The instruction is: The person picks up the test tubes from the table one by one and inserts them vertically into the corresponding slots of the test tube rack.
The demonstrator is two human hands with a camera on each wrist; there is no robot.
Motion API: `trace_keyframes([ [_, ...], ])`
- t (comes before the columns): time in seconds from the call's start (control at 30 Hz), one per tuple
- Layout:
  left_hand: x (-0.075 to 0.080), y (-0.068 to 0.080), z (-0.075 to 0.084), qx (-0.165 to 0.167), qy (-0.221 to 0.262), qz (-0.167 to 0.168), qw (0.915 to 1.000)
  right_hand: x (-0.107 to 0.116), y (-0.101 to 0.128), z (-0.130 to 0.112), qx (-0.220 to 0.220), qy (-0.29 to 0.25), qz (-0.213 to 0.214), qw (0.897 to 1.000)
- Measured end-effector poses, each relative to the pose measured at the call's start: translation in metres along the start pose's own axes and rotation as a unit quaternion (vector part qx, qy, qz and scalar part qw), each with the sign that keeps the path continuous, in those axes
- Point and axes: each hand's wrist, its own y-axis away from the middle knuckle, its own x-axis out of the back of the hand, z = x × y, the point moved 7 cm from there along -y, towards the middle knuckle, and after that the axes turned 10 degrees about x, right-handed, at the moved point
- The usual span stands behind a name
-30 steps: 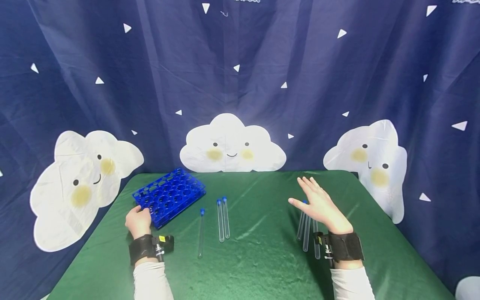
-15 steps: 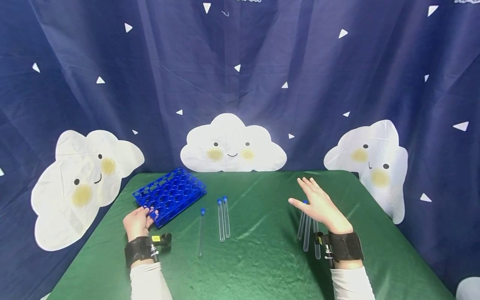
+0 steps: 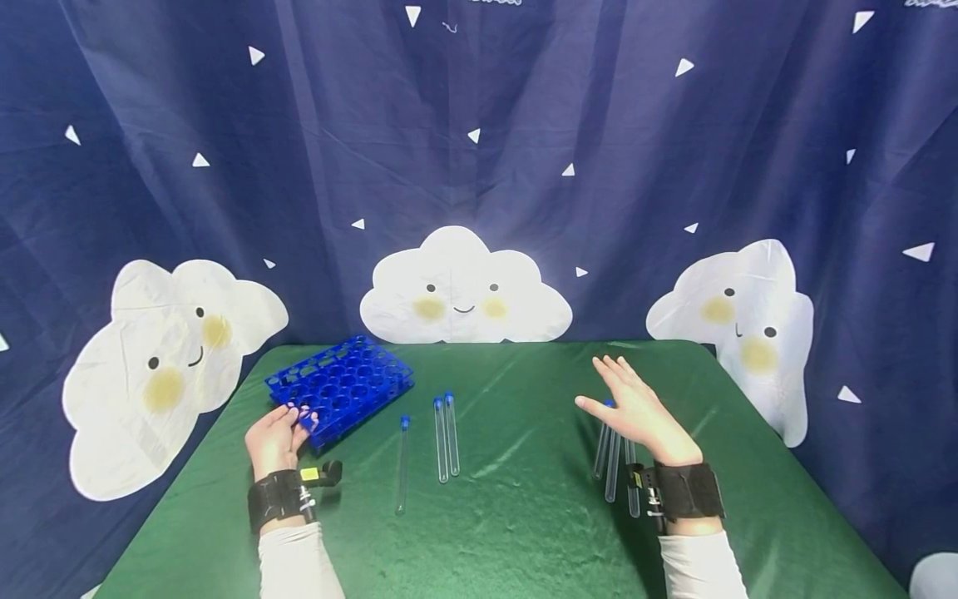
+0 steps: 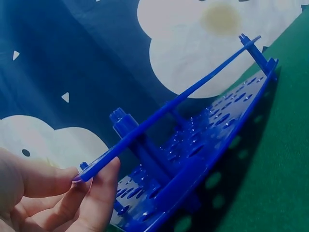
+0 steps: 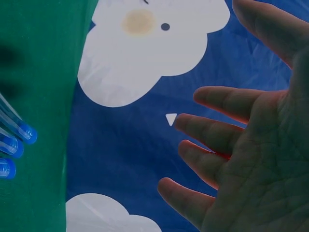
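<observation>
Glossy cloth [image 3: 516, 532], perforated plastic rack [image 3: 346, 389] in left hand [image 3: 274, 441], slender tubes [image 3: 441, 443]

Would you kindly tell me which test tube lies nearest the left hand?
The single tube lying alone, just left of the close pair; the remaining three tubes are farther right, near the right hand.

You have a blue, two-tiered test tube rack [image 3: 346, 388] angled diagonally, its near end pinched in your left hand [image 3: 274, 439]; at your right, three clear, blue-capped test tubes [image 3: 612, 472] lie close together.
</observation>
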Motion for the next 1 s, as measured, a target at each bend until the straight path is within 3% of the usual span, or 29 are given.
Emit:
trace_keyframes([
  [0.2, -0.005, 0.006, 0.005, -0.014, -0.004, 0.0, 0.9999, -0.002, 0.001, 0.003, -0.003, -0.006, -0.001, 1.0],
  [0.4, -0.021, 0.013, 0.01, -0.037, -0.025, -0.021, 0.9988, -0.003, 0.0, 0.005, -0.001, -0.007, 0.003, 1.0],
  [0.7, -0.053, 0.021, 0.009, -0.044, -0.069, -0.064, 0.9946, -0.002, -0.001, 0.005, -0.001, -0.004, 0.0, 1.0],
  [1.0, -0.096, 0.035, 0.003, -0.053, -0.097, -0.129, 0.9854, -0.005, 0.001, 0.007, -0.016, -0.02, -0.019, 0.999],
])
